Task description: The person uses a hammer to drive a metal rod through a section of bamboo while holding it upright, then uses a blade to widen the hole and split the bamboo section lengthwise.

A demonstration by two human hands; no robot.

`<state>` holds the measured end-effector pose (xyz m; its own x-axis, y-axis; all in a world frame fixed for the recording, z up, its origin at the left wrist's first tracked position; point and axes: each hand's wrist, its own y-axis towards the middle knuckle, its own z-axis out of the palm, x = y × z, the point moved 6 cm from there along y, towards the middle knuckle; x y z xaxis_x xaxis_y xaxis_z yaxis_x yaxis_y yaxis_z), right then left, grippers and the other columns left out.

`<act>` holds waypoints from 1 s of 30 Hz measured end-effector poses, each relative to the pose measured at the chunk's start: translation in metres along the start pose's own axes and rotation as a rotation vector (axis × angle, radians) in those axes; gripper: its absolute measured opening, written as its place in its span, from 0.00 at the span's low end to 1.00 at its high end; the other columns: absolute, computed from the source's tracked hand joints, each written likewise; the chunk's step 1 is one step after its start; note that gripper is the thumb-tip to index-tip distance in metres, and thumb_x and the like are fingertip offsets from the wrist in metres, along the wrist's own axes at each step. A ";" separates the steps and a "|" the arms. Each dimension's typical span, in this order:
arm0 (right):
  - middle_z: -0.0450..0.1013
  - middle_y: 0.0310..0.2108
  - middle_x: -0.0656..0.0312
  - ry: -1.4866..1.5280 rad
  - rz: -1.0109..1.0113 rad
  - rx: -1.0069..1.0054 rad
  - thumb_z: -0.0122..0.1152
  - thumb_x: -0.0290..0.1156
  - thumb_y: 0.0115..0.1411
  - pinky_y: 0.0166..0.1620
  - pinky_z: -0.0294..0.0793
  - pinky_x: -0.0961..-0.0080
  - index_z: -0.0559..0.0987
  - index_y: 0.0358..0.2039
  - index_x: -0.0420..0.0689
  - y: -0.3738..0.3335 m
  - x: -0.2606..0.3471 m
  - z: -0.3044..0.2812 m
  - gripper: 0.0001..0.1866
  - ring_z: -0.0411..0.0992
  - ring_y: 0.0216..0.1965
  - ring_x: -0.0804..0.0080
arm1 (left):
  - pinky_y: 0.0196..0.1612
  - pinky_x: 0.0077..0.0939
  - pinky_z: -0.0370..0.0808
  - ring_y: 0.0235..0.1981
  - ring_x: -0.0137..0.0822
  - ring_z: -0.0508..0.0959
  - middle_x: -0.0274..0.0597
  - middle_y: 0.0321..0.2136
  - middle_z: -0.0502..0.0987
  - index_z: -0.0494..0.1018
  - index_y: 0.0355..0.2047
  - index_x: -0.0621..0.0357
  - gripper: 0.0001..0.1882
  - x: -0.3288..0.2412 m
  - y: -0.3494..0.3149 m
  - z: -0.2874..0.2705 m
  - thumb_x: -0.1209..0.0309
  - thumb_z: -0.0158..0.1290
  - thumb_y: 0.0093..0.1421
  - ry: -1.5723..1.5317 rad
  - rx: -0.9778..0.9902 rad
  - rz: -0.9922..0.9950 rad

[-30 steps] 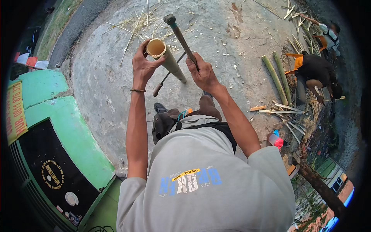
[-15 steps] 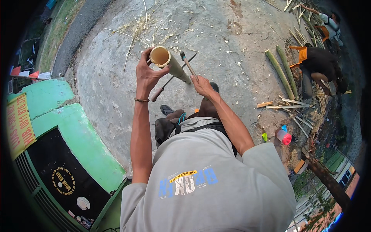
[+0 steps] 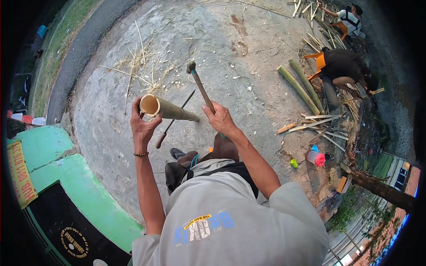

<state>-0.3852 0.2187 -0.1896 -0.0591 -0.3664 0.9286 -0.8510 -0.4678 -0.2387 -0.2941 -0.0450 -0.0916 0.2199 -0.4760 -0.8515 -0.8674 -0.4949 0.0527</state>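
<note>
Two hands busy: your left hand (image 3: 143,125) grips the bamboo tube (image 3: 166,108) at its open end; just right of it, your right hand (image 3: 220,119) clasps a raised hammer (image 3: 200,86).

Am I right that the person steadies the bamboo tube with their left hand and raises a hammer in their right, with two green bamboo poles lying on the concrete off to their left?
Not quite. The head view shows the green bamboo poles lying to the person's right, near a crouching co-worker. The rest holds: the left hand steadies the bamboo tube, and the right hand raises the hammer.
</note>
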 end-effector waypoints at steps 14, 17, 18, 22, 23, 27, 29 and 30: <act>0.72 0.22 0.58 -0.484 0.780 0.186 0.53 0.40 0.66 0.24 0.71 0.65 0.77 0.34 0.38 -0.117 -0.360 -0.067 0.16 0.72 0.21 0.67 | 0.64 0.37 0.74 0.58 0.37 0.75 0.45 0.57 0.72 0.64 0.63 0.61 0.40 0.005 -0.003 0.009 0.76 0.67 0.49 -0.004 0.029 -0.013; 0.76 0.24 0.55 -0.581 1.075 0.468 0.52 0.41 0.62 0.28 0.73 0.60 0.81 0.38 0.37 -0.163 -0.412 -0.083 0.18 0.74 0.24 0.65 | 0.65 0.40 0.72 0.63 0.37 0.71 0.40 0.61 0.70 0.63 0.65 0.54 0.42 0.012 -0.002 0.008 0.75 0.68 0.51 -0.006 0.062 -0.033; 0.76 0.24 0.54 -0.634 1.145 0.573 0.52 0.41 0.62 0.29 0.73 0.60 0.81 0.40 0.37 -0.175 -0.420 -0.085 0.20 0.75 0.24 0.65 | 0.65 0.40 0.72 0.63 0.37 0.71 0.40 0.61 0.70 0.63 0.66 0.54 0.42 0.012 -0.002 0.008 0.75 0.68 0.51 -0.001 0.060 -0.035; 0.76 0.23 0.54 -0.670 1.023 0.604 0.52 0.41 0.62 0.28 0.73 0.59 0.82 0.38 0.36 -0.217 -0.407 -0.079 0.20 0.74 0.23 0.64 | 0.64 0.39 0.72 0.63 0.37 0.71 0.40 0.61 0.70 0.63 0.66 0.55 0.42 0.013 -0.007 0.008 0.75 0.68 0.51 0.003 0.039 -0.052; 0.77 0.23 0.53 -0.570 1.030 0.516 0.52 0.43 0.63 0.29 0.74 0.58 0.82 0.36 0.36 -0.232 -0.422 -0.075 0.21 0.75 0.23 0.62 | 0.64 0.39 0.72 0.63 0.37 0.71 0.40 0.61 0.70 0.63 0.66 0.55 0.42 0.012 -0.006 0.008 0.75 0.68 0.51 -0.002 0.041 -0.056; 0.78 0.23 0.48 -0.484 0.752 0.328 0.52 0.48 0.65 0.31 0.77 0.55 0.83 0.31 0.34 -0.231 -0.417 -0.048 0.27 0.79 0.24 0.54 | 0.65 0.41 0.71 0.63 0.38 0.70 0.41 0.61 0.69 0.62 0.66 0.56 0.43 0.010 -0.004 0.013 0.74 0.68 0.50 -0.013 0.069 -0.032; 0.79 0.23 0.47 -0.458 0.758 0.307 0.52 0.50 0.66 0.31 0.77 0.55 0.84 0.32 0.34 -0.218 -0.405 -0.030 0.28 0.79 0.24 0.53 | 0.66 0.42 0.71 0.63 0.38 0.70 0.41 0.61 0.69 0.62 0.66 0.56 0.43 0.004 -0.003 0.017 0.74 0.68 0.50 -0.008 0.078 -0.029; 0.79 0.23 0.45 -0.436 0.761 0.287 0.53 0.52 0.66 0.31 0.78 0.55 0.84 0.32 0.34 -0.210 -0.397 -0.024 0.29 0.80 0.24 0.52 | 0.65 0.39 0.72 0.61 0.38 0.72 0.43 0.59 0.70 0.63 0.65 0.58 0.42 -0.001 -0.003 0.020 0.75 0.68 0.50 -0.013 0.072 -0.006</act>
<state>-0.1951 0.4816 -0.5014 -0.2982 -0.9004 0.3167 -0.4977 -0.1365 -0.8565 -0.3007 -0.0284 -0.1010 0.2197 -0.4632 -0.8586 -0.8959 -0.4441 0.0103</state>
